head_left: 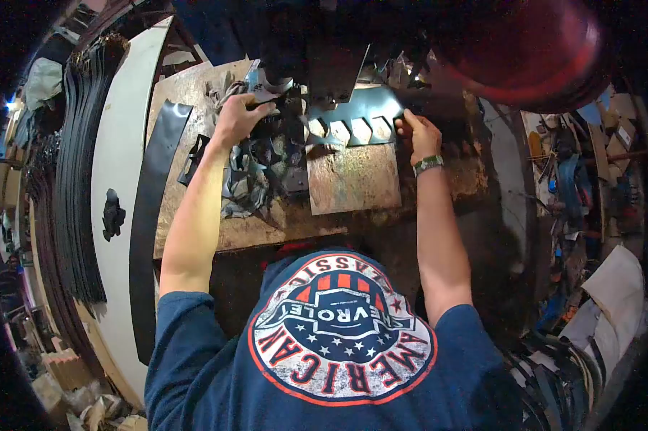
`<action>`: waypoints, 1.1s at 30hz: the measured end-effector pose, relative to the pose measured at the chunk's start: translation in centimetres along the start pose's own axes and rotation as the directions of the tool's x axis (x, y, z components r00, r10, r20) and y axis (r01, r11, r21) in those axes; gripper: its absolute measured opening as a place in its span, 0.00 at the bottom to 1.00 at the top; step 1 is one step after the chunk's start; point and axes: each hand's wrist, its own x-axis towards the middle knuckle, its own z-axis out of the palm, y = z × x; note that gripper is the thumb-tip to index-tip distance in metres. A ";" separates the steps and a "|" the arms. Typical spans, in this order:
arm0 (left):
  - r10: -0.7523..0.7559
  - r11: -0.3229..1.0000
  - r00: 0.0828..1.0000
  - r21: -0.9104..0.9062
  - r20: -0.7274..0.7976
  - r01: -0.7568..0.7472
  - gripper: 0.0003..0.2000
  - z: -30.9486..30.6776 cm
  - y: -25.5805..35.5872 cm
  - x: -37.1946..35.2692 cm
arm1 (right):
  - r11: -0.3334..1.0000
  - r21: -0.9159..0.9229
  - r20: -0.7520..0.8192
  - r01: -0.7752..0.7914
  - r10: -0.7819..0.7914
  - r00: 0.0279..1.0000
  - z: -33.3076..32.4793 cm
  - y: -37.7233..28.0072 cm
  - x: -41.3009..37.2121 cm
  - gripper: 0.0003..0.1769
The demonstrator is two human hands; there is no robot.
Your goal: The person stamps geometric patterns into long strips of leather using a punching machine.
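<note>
My right hand [419, 134] pinches the right end of a dark, flat sheet strip [360, 105] that looks like leather or rubber. A row of several angular cut-outs runs along the strip's near edge, over a worn block or board [354, 179]. To the left, my left hand [241, 121] is closed, thumb and fingers drawn together beside a grey scrap [273, 89]. What it grips, if anything, I cannot make out. Dark cut pieces and scraps [248, 183] lie heaped below it. A machine's dark head [334, 61] hangs above the strip and hides part of it.
A large red round machine part [525, 50] juts in at the upper right. Left of the worn wooden table [281, 233] are a long black strip [155, 215], a pale panel [119, 158] and hanging dark strips [79, 179]. Clutter fills the right side.
</note>
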 end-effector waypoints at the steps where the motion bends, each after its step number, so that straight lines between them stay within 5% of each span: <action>1: -0.047 0.999 0.999 -0.026 0.015 0.047 0.20 0.0 -0.4 0.4 | 1.000 -0.009 -0.002 -0.018 0.018 1.000 0.2 -0.2 0.1 0.08; 27: -0.058 0.986 0.998 -0.156 -0.021 0.054 0.18 1.4 -2.0 -0.5 | 0.990 -0.064 0.010 0.122 -0.122 0.993 -0.6 1.2 0.3 0.10; 33: -0.027 0.994 0.997 -0.110 -0.069 0.019 0.19 1.6 -2.1 -0.5 | 0.992 -0.126 -0.028 -0.011 0.007 1.000 -0.9 -0.6 -3.2 0.17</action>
